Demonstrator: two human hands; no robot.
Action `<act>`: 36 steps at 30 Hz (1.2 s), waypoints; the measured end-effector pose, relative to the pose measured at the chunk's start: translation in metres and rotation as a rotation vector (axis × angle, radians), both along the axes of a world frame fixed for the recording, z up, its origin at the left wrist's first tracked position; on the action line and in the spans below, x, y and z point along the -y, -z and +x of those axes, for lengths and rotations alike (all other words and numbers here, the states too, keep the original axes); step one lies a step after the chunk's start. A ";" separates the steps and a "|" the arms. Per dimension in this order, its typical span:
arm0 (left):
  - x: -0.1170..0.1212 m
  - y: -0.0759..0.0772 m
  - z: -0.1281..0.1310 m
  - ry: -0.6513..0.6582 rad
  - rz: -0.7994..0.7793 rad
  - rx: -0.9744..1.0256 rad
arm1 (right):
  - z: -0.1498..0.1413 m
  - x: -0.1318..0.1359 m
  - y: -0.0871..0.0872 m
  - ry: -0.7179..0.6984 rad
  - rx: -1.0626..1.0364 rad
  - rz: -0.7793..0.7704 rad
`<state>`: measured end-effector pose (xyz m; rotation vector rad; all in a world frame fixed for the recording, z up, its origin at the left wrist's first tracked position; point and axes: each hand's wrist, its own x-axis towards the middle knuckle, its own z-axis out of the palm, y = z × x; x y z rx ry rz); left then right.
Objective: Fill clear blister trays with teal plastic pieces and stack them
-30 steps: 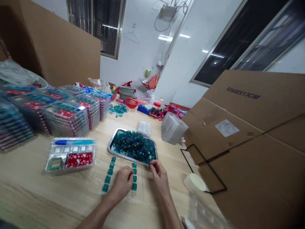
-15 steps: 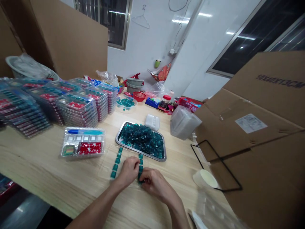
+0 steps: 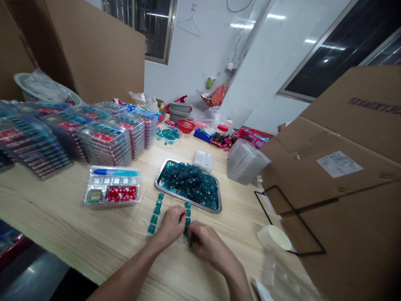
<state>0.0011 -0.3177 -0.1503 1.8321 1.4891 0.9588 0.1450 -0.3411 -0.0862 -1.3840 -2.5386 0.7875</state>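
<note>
My left hand (image 3: pixel 172 223) is curled closed beside the right-hand row of teal square pieces (image 3: pixel 188 212); what its fingers hold, if anything, is hidden. At the near end of that row, my right hand (image 3: pixel 206 242) has its thumb and fingers pinched on a teal square piece (image 3: pixel 191 241), which they partly cover. A second row of teal squares (image 3: pixel 153 219) lies to the left of my left hand. Beneath both rows is a clear plastic tray (image 3: pixel 141 220), flat on the table. Just beyond my hands, a metal tray (image 3: pixel 219 201) holds a heap of teal pieces (image 3: pixel 189 182).
A filled clear pack (image 3: pixel 112 186) with a blue pen lies left, before stacks of similar packs (image 3: pixel 105 142). To the right are clear plastic trays (image 3: pixel 246 163), a tape roll (image 3: pixel 275 237), a black wire frame (image 3: pixel 308 228) and a large carton (image 3: pixel 338 200). A white box (image 3: pixel 203 161) stands behind the metal tray.
The whole view has shifted slightly, so everything sits a little further right. My right hand has moved slightly along the near end of the row; my left hand stays by the row.
</note>
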 end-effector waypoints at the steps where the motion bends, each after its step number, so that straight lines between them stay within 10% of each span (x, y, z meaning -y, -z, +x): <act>1: 0.000 0.000 0.000 0.001 0.000 -0.001 | 0.000 0.000 -0.001 0.000 -0.014 0.004; 36: 0.001 -0.005 0.000 -0.006 -0.005 0.033 | -0.004 -0.003 -0.001 0.053 -0.079 -0.123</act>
